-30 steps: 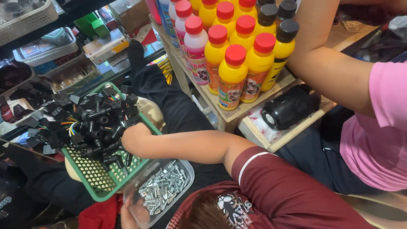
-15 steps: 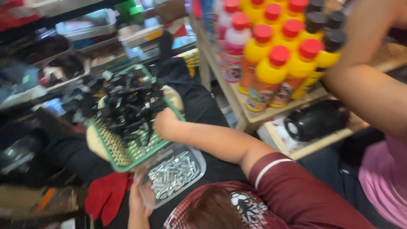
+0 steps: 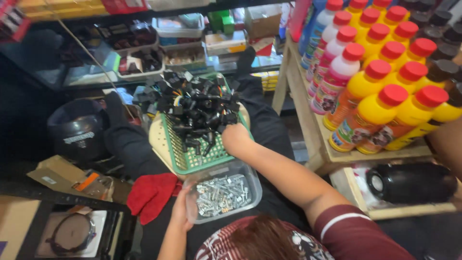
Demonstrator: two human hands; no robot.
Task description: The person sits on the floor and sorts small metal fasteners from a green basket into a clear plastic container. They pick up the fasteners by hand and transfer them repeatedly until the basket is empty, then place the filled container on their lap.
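While hands reach the green basket — black parts lie just beyond.

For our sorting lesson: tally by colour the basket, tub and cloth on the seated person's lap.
green basket: 1
clear tub: 1
red cloth: 1
Total: 3
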